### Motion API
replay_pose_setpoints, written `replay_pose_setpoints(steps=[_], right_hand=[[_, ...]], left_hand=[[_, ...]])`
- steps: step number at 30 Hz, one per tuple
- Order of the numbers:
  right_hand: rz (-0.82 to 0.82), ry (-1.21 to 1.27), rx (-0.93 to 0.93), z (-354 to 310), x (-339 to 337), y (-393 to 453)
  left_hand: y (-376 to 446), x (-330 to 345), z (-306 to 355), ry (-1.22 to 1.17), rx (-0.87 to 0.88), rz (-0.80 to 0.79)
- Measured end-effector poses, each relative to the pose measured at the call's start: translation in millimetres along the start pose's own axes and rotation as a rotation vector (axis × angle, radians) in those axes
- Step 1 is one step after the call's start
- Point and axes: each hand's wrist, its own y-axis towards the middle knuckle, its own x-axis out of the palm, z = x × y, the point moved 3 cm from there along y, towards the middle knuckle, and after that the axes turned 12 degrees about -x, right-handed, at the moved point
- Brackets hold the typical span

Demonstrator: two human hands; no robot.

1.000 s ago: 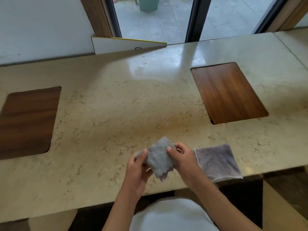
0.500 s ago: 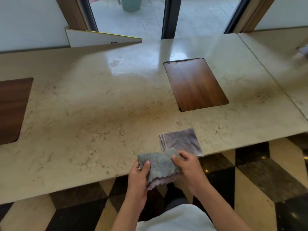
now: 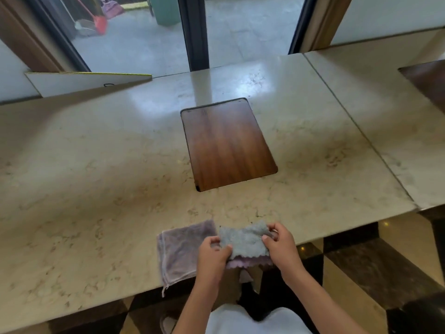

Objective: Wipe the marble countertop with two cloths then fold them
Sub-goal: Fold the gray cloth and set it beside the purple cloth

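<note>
A folded grey cloth [image 3: 243, 241] with a pink scalloped underside is stretched between both hands at the near edge of the beige marble countertop [image 3: 108, 179]. My left hand [image 3: 213, 255] pinches its left end and my right hand [image 3: 280, 244] pinches its right end. Just left of it, a purple cloth [image 3: 179, 250] lies folded flat on the marble, one corner hanging over the front edge. My left hand partly covers the purple cloth's right side.
A dark wooden inset panel [image 3: 227, 143] sits in the marble straight ahead, another [image 3: 428, 80] at the far right. A white board [image 3: 84, 81] leans at the back left. Glass doors stand behind the counter. Dark and cream floor tiles show below the front edge.
The view has swung right, so the purple cloth now lies left of my hands instead of right. The grey cloth has gone from bunched to spread wider between my hands.
</note>
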Motion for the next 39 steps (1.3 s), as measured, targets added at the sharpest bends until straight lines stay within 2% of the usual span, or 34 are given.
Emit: replay_pose_setpoints(steps=[9, 13, 24, 27, 29, 31, 33, 34, 36, 39], right_hand=[[-0.010, -0.315, -0.095, -0.5, -8.3, 60.7], [0.058, -0.513, -0.047, 7.8, -16.4, 51.7], [-0.034, -0.605, -0.027, 29.8, -34.3, 31.5], [-0.085, -0.700, -0.028, 27.8, -39.6, 32.0], [-0.068, -0.788, -0.128, 22.6, -40.8, 31.7], [-0.012, -0.822, -0.390, 11.8, -36.0, 30.5], [-0.057, -0.852, -0.644, 7.4, -25.3, 30.5], [-0.117, -0.888, -0.733, 10.6, -19.8, 32.7], [-0.286, -1.046, -0.834, 26.6, -14.9, 38.7], [-0.408, -1.209, -0.814, 49.6, -24.5, 46.1]], left_hand=[[20.7, 44.7, 8.1, 0.246, 0.120, 0.295], [17.2, 48.2, 3.9, 0.316, 0.120, 0.325], [6.9, 49.2, -9.3, 0.463, 0.244, 0.448], [4.6, 49.1, -11.9, 0.544, 0.285, 0.485], [2.1, 52.7, -9.9, 0.679, 0.395, 0.568], [1.3, 61.9, -6.7, 0.796, 0.631, 0.601], [7.1, 74.0, -6.8, 0.967, 0.838, 0.574], [13.1, 77.6, -8.1, 1.059, 0.871, 0.541], [25.9, 76.0, -13.3, 1.171, 0.828, 0.497], [36.1, 64.0, -26.2, 1.259, 0.769, 0.475]])
